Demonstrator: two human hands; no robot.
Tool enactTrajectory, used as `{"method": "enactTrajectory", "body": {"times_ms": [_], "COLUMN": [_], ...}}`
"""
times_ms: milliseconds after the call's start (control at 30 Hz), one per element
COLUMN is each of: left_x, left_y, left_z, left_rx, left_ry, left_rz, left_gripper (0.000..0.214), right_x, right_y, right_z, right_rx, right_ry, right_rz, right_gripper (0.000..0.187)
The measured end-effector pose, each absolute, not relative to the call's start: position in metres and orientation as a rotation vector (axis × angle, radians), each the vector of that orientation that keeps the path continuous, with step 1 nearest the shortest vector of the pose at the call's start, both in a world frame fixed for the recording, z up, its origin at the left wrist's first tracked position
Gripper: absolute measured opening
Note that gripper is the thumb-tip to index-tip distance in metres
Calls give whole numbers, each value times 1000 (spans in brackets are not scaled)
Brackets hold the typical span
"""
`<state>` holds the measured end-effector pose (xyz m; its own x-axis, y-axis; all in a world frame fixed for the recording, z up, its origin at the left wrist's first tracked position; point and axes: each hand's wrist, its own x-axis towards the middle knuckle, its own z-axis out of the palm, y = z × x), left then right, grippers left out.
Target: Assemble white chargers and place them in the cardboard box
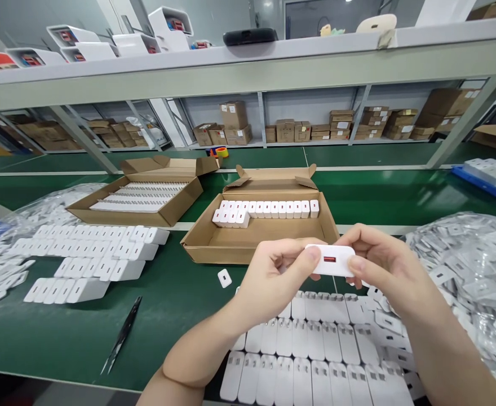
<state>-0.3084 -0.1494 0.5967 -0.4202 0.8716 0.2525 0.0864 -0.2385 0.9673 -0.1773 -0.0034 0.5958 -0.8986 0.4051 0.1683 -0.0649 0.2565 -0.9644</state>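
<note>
Between my two hands is a white USB charger (337, 260), its red port facing me. My left hand (279, 270) pinches its left end, and my right hand (375, 262) pinches the right end. Below them lie rows of white chargers (301, 341) with metal prongs showing. Behind my hands stands an open cardboard box (265, 239), partly filled with upright white chargers (269, 209) along its back and left. A small white cover piece with a dark slot (225, 278) lies on the green bench left of my left hand.
Black tweezers (123, 332) lie on the bench at left, near stacked white housings (91, 248). Another open cardboard box (146, 197) with white pieces stands behind them. A plastic bag of white parts (480, 282) bulges at right. A shelf beam (248, 70) crosses above the bench.
</note>
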Motion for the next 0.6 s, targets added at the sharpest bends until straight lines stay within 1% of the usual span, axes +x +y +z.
{"method": "enactTrajectory", "body": {"times_ms": [133,367,467,600], "left_x": [-309,-309,-308,-307], "left_y": [-149,-147,-148,-150], "left_z": [592,589,589,591], "left_rx": [1225,1245,1280,1448], "left_ry": [1530,1554,1566,1590], "left_rz": [1715,1718,1745,1811], "left_gripper": [25,28,30,29], "right_x": [-174,-175,-175,-174], "right_y": [-2,-7,-8,-8], "right_z": [596,590,586,582], "right_rx": [-308,-282,-218,-80], "right_ry": [-2181,-2092,-2076,-2066], "right_rz": [1677,1687,1620,1488], "right_gripper": [30,22,18,22]}}
